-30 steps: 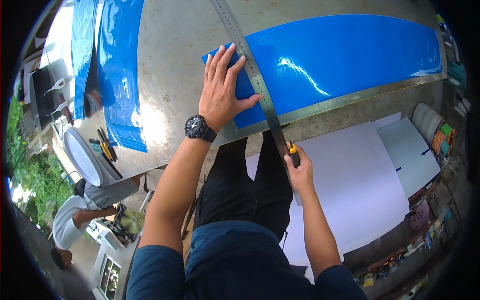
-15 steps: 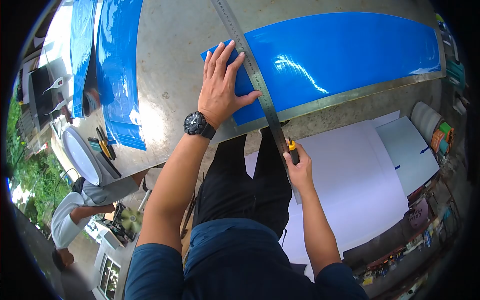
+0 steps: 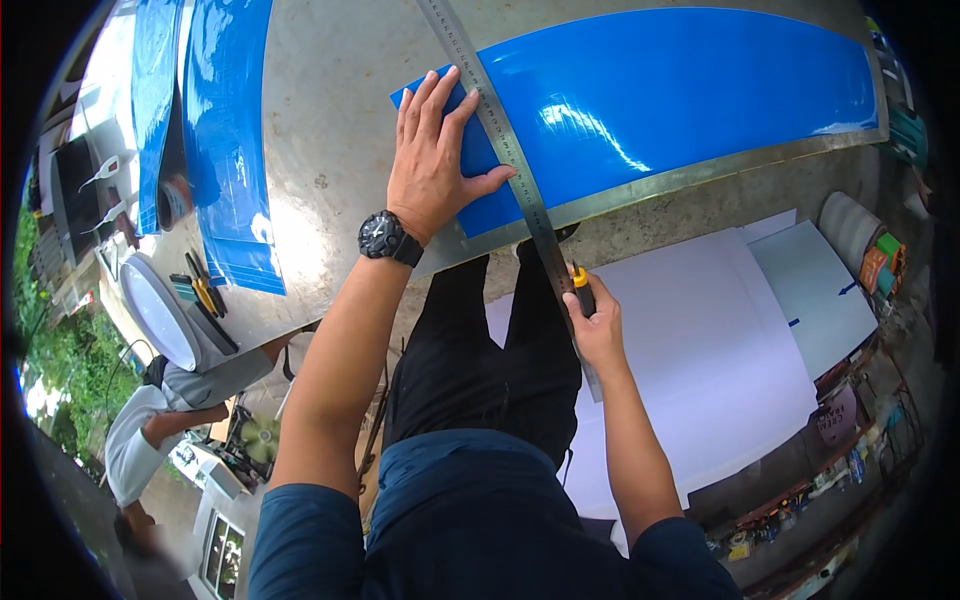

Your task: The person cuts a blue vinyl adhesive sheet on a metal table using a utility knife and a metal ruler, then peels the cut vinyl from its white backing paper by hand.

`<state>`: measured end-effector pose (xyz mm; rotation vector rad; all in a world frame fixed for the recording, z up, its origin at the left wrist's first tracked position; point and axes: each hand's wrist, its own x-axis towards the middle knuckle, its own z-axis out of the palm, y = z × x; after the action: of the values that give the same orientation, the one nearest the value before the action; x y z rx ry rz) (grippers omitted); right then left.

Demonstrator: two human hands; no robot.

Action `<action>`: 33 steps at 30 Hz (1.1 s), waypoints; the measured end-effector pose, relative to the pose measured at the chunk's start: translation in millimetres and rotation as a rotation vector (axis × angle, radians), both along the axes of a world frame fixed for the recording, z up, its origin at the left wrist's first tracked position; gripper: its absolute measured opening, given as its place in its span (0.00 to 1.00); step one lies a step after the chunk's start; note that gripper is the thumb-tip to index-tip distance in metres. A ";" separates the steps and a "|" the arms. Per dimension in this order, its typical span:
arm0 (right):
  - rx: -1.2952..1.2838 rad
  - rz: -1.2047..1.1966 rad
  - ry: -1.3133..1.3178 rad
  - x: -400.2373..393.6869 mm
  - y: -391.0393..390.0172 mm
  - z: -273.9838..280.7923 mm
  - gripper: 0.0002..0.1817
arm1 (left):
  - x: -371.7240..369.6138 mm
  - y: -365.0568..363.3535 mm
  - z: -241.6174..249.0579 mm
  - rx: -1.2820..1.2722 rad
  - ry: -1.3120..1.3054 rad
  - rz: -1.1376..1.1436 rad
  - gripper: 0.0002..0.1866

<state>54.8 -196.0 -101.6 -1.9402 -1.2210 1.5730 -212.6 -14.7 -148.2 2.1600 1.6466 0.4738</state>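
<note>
A long steel ruler (image 3: 508, 150) lies slantwise across a curved blue sheet (image 3: 680, 90) on the metal table (image 3: 330, 110) and juts out past its front edge. My left hand (image 3: 432, 160), with a black watch on the wrist, is spread flat over the left end of the sheet, its thumb and fingertips at the ruler's left edge. Beside the ruler's overhanging part, off the table edge, my right hand (image 3: 598, 325) is closed around a black and yellow cutter (image 3: 582, 290), its tip pointing up toward the table.
More blue sheets (image 3: 225, 130) lie at the left of the table, near pliers (image 3: 205, 290) and an oval white tray (image 3: 158, 310). Another person (image 3: 150, 430) is at the lower left. Large white sheets (image 3: 690, 370) and a rolled mat (image 3: 850, 235) are at the right.
The view has shifted slightly, so the table things appear a little higher and further left. My right hand holds the cutter more upright. My left hand keeps its place on the sheet.
</note>
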 end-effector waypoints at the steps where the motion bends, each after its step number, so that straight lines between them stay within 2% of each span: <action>1: -0.001 -0.003 0.002 -0.1 0.2 0.5 0.19 | 0.2 -0.1 -0.3 0.000 0.003 0.001 0.55; 33: -0.041 -0.015 -0.013 2.0 1.2 2.1 0.20 | 1.4 -1.0 0.1 -0.014 0.022 0.003 0.56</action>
<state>56.8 -194.8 -99.5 -1.9838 -1.1857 1.5923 -211.2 -15.7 -148.1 2.1606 1.6605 0.4394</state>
